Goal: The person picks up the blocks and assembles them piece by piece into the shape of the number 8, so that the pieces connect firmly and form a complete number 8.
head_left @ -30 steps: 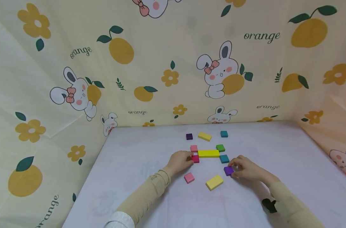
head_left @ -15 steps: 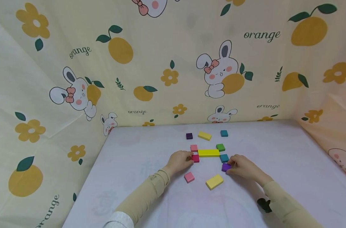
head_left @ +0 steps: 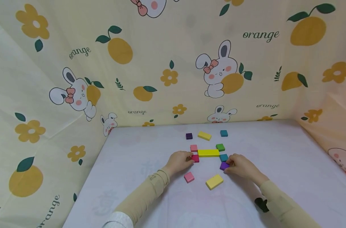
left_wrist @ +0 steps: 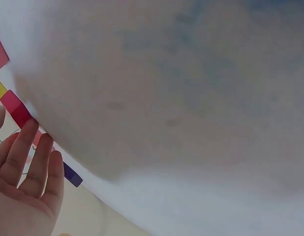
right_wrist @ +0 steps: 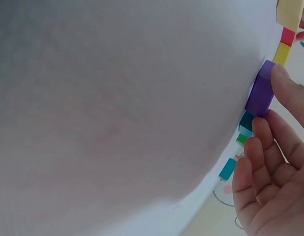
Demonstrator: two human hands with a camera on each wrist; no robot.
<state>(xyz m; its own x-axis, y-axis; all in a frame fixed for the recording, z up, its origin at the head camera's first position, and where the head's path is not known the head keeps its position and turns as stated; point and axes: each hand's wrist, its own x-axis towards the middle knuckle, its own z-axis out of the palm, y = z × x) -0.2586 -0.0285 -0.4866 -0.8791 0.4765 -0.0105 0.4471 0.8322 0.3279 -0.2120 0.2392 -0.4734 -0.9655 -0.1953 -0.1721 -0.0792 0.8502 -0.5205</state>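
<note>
In the head view, a long yellow block [head_left: 208, 153] lies flat with small blocks at its ends: pink [head_left: 193, 148] and red [head_left: 195, 158] on the left, green [head_left: 220, 147] and teal [head_left: 223, 157] on the right. My left hand [head_left: 179, 162] holds the red block at its left side by thumb and fingertips. The right hand [head_left: 242, 167] pinches a purple block [head_left: 224, 166] between thumb and index finger, just in front of the teal one. From the right wrist view, the purple block [right_wrist: 260, 88] shows between thumb and fingertips; whether it touches the teal block [right_wrist: 247, 121] is unclear.
Behind the group lie a dark purple block [head_left: 189, 136], a pale yellow block [head_left: 204, 136] and another teal block [head_left: 224, 133]. Nearer are a loose pink block [head_left: 189, 177] and a second pale yellow block [head_left: 214, 182]. A patterned curtain [head_left: 150, 72] rises behind the white table [head_left: 138, 158].
My right hand has slid the purple block left and slightly away from me, up close to the teal block. The left hand has stayed at the red block.
</note>
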